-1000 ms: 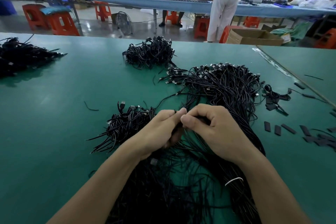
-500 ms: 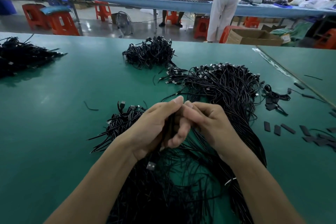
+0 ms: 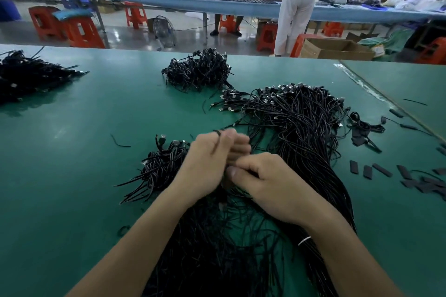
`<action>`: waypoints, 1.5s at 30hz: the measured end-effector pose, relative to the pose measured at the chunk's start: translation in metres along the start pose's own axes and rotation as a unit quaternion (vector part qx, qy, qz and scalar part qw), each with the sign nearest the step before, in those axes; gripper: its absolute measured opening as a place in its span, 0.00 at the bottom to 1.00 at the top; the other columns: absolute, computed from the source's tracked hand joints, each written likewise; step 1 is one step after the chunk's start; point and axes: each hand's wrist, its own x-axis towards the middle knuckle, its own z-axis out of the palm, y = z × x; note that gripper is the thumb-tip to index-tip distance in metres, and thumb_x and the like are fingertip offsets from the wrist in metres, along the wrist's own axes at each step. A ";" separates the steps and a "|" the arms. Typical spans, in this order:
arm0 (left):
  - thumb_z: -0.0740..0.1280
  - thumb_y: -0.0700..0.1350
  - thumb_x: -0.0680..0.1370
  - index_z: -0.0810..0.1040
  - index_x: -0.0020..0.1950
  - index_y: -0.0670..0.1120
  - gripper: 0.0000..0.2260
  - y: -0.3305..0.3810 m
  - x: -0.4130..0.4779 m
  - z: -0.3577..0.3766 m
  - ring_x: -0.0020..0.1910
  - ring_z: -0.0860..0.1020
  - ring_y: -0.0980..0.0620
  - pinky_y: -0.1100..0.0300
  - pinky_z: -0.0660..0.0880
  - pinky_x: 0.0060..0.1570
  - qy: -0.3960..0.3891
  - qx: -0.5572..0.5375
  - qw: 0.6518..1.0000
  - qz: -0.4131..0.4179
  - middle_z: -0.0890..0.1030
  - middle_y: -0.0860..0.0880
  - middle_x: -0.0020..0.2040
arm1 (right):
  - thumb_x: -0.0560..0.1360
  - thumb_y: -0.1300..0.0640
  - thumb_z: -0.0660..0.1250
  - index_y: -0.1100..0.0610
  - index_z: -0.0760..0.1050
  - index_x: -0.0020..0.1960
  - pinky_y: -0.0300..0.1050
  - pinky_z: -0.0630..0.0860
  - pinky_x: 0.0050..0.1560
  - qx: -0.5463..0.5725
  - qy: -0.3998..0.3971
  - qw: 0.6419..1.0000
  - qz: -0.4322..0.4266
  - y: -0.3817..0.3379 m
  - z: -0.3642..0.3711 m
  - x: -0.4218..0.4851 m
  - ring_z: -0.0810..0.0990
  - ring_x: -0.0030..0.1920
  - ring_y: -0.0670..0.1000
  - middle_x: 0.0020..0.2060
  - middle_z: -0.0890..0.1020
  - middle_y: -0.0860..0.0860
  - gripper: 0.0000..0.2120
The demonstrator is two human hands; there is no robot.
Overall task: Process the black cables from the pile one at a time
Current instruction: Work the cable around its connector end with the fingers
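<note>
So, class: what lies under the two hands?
Under the left hand and right hand lies the pile of black cables on the green table. Both hands seem to pinch one cable; its stretch between the fingers is covered.

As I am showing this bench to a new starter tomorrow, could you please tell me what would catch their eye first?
The big pile of black cables sprawls across the green table, from centre right down to the near edge. Over it, the left hand and right hand meet, gripping one cable. Behind, orange stools stand out.
</note>
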 end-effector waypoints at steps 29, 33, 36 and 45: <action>0.56 0.52 0.82 0.81 0.57 0.42 0.18 0.006 0.003 -0.004 0.55 0.84 0.48 0.59 0.80 0.52 0.079 -0.372 0.925 0.013 0.86 0.44 0.53 | 0.82 0.52 0.64 0.48 0.79 0.36 0.49 0.60 0.26 0.042 0.021 0.999 0.024 -0.001 0.012 -0.002 0.62 0.25 0.49 0.24 0.68 0.52 0.16; 0.56 0.48 0.85 0.82 0.53 0.48 0.15 -0.004 -0.002 -0.004 0.47 0.85 0.56 0.63 0.81 0.49 0.056 -0.023 0.997 0.043 0.86 0.51 0.47 | 0.81 0.56 0.64 0.56 0.75 0.35 0.38 0.62 0.25 -0.007 0.003 1.000 -0.010 -0.006 0.008 -0.004 0.66 0.24 0.45 0.24 0.72 0.44 0.15; 0.58 0.50 0.84 0.80 0.35 0.50 0.20 -0.003 -0.007 -0.008 0.28 0.76 0.63 0.65 0.73 0.31 -0.049 0.104 0.993 -0.013 0.80 0.59 0.28 | 0.77 0.55 0.69 0.54 0.82 0.39 0.38 0.72 0.35 -0.038 0.052 0.998 -0.028 -0.005 -0.002 -0.003 0.77 0.33 0.44 0.32 0.80 0.45 0.09; 0.56 0.63 0.81 0.71 0.28 0.51 0.26 0.005 -0.010 -0.017 0.20 0.62 0.56 0.66 0.64 0.21 -0.231 -0.108 0.956 -0.148 0.66 0.54 0.22 | 0.70 0.57 0.77 0.55 0.83 0.43 0.39 0.79 0.41 0.136 0.149 0.978 -0.048 0.002 -0.019 0.004 0.83 0.38 0.47 0.36 0.85 0.48 0.04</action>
